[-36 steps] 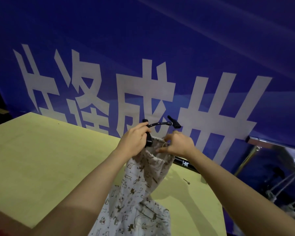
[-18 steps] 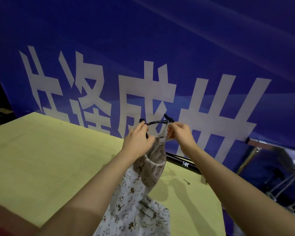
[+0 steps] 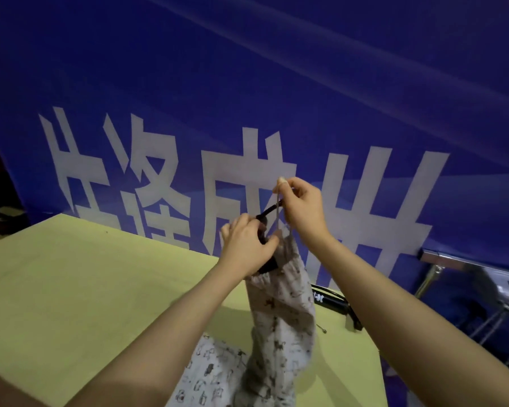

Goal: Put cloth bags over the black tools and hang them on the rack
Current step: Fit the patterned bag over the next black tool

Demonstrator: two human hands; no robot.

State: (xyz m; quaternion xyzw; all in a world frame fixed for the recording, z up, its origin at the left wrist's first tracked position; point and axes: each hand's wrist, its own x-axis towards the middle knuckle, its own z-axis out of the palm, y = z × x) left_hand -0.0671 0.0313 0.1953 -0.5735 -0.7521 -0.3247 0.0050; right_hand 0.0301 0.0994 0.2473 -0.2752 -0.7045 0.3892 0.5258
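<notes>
Behind everything we see a large blue banner with white block characters (image 3: 247, 118) filling the upper view. Below it lies the pale yellow-green flat worktop (image 3: 86, 289), its far edge meeting the banner. At the right, past the worktop's edge, a shiny metal rack with a horizontal bar and slanted tubes (image 3: 465, 277) stands in shadow; we cannot make out its details.

Above the worktop we hold upright a long cream cloth bag printed with small brown figures (image 3: 279, 312), its gathered mouth at the top and its lower end sagging toward a second printed cloth bag lying flat (image 3: 212, 374) at the near edge. Out of the mouth sticks the black tool with a thin curved handle (image 3: 269, 211), most of it hidden inside the fabric.

Our left hand (image 3: 247, 248) grips the tool's dark body at the bag's mouth, fingers curled round it. Our right hand (image 3: 301, 210), raised higher, pinches the bag's pale drawstring (image 3: 276, 212) and pulls it taut upward.

Behind the bag, another black tubular tool with a white mark (image 3: 332, 301) lies on the worktop, beside a small metal pin (image 3: 321, 329).
</notes>
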